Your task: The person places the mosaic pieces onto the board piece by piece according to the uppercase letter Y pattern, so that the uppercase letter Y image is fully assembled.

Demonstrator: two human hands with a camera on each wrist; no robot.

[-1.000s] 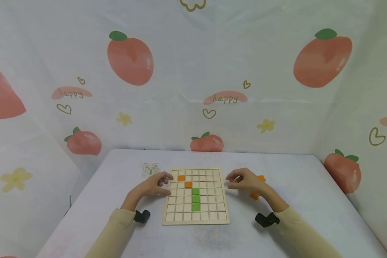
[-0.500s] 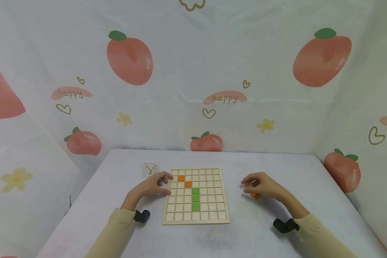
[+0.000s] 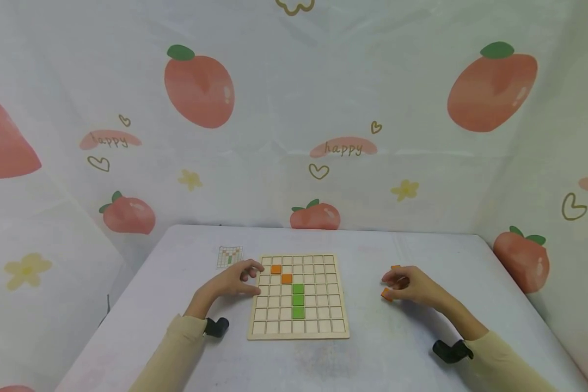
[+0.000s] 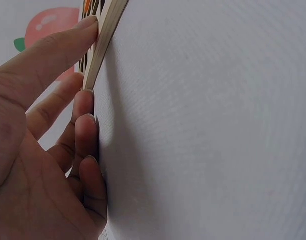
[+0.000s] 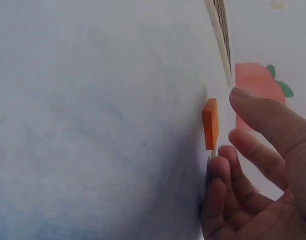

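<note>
A pale wooden grid board [image 3: 273, 327] lies on the table. Two orange square tiles [image 3: 286, 279] sit diagonally in its upper left cells, above a column of three green tiles [image 3: 298, 300]. My left hand [image 3: 231, 281] rests at the board's left edge; in the left wrist view its thumb [image 4: 67, 42] touches the rim. To the board's right, my right hand [image 3: 416, 286] hovers over loose orange tiles. One orange tile [image 3: 386, 294] lies just below its thumb; in the right wrist view a gap separates the fingers from this orange tile [image 5: 210, 124]. Another orange tile [image 3: 396, 267] peeks out behind the fingers.
A small printed grid card [image 3: 230, 257] lies beyond my left hand, with coloured squares on it. White cloth covers the table [image 3: 318, 365], and a peach-patterned curtain [image 3: 269, 109] stands behind it. A black wrist-worn device [image 3: 452, 351] sits at each sleeve.
From beside the board's right edge, my right hand has moved right to the loose orange tiles. My left hand stays at the board's left edge, and the tiles on the board are unchanged.
</note>
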